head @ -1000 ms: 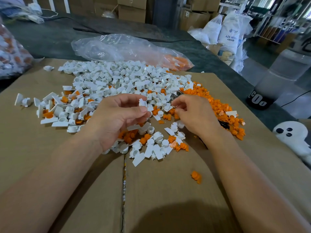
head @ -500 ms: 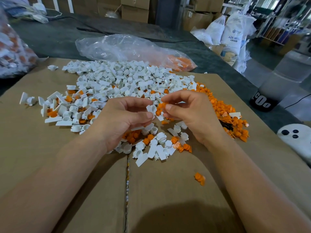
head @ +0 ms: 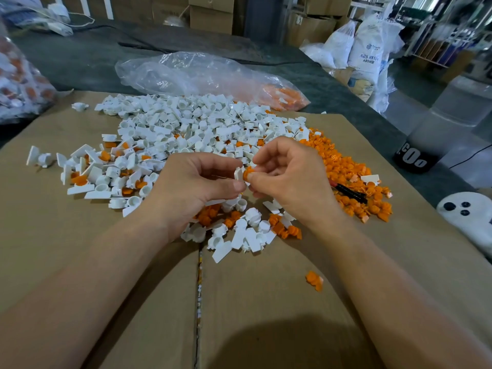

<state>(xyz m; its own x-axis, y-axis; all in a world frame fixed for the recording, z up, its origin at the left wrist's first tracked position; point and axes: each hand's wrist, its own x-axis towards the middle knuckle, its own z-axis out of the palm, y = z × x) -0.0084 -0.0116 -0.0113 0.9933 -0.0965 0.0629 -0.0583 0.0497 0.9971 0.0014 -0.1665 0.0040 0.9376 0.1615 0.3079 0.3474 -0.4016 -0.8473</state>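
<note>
- Orange cap was pinched between the thumb and forefinger of the right hand at centre frame, touching the white part; the other fingers were loosely curled.
- Left hand gripped the white part between thumb and curled fingertips, just above the heap. Judgement: the cap was being pressed into the part, each hand bracing the other.
- White pile lay upper left of centre and orange pile right of centre, probably so each hand could reach its own stock.
- Cardboard lay bare across the lower frame, leaving room to draw the wrists back or set down a finished piece.
- Black tool lay just beside the right wrist. Plastic bag sat beyond the sheet's far edge, well apart.
</note>
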